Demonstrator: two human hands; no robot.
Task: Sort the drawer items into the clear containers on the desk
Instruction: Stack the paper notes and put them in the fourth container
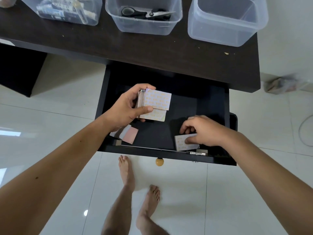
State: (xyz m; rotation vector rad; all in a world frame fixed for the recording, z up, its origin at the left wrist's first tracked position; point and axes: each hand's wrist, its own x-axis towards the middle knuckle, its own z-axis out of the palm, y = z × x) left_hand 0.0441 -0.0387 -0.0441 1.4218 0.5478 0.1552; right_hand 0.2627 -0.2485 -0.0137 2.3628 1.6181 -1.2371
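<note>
My right hand (202, 131) pinches a patterned pad (182, 142) in the open drawer (169, 156); my left hand (128, 107) grips a stack of pads (157, 103). Pink sheets (129, 134) remain. On the bench (152, 50), the right container (227, 21) looks empty; I'd say about halfway.

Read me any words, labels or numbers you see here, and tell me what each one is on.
None can be read.
Packets gripped in the left hand: repeated orange marks, too blurred.
Packet under the right hand: same marks, blurred.
Items in the left container: print too small.
</note>
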